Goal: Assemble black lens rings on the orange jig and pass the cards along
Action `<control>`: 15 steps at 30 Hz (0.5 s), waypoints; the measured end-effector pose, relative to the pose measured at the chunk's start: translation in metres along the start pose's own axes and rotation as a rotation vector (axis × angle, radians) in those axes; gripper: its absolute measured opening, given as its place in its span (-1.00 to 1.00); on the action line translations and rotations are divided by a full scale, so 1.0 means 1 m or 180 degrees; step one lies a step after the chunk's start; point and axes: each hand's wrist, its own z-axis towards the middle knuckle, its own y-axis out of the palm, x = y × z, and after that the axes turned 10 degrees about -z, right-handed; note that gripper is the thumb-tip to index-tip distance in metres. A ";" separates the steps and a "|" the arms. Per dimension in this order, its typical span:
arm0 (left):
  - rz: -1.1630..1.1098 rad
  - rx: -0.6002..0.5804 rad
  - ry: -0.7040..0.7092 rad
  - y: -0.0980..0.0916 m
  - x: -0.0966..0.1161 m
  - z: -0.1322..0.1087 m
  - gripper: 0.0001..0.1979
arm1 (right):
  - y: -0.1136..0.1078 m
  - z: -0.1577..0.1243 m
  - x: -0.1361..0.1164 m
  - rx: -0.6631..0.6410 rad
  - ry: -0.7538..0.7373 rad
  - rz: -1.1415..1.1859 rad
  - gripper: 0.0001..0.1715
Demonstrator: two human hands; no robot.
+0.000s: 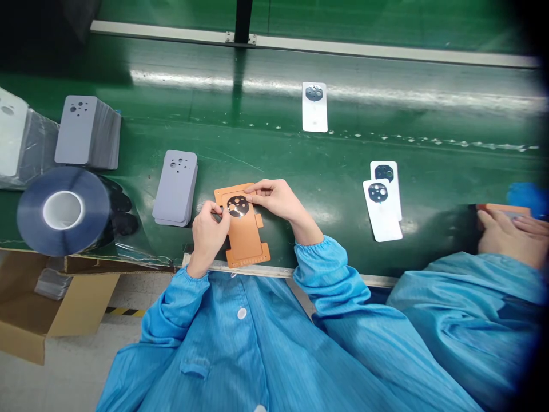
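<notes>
An orange fixture (245, 239) lies on the green table near its front edge. At its upper part sits a dark round film piece (238, 206) with several holes. My left hand (210, 230) pinches at the film's left edge, its fingers closed. My right hand (277, 201) reaches over the fixture's top right, with thumb and index finger pressed together at the film's upper right edge. Whatever is between the fingertips of each hand is too small to make out. Left of the fixture lies a stack of grey phone-shaped plates (175, 189) with camera holes.
At the left are a film roll (63, 210), a taller grey stack (77, 131) and wrapped white plates (12, 137). White plates with dark camera pieces lie behind (314, 117) and right (386, 217). A co-worker's hands (510, 237) are far right; an open carton (81, 303) stands below left.
</notes>
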 end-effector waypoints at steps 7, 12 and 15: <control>0.0120 0.0034 -0.0072 0.000 0.005 -0.002 -0.82 | -0.002 -0.002 -0.004 0.0097 -0.0022 0.0021 -0.60; 0.0081 0.0020 -0.0024 0.001 0.003 -0.002 -0.82 | 0.002 -0.003 -0.001 0.0133 -0.0244 -0.0242 -0.60; 0.0065 0.0023 0.0026 0.002 0.000 -0.003 -0.82 | 0.003 -0.003 0.002 0.0167 -0.0340 -0.0302 -0.62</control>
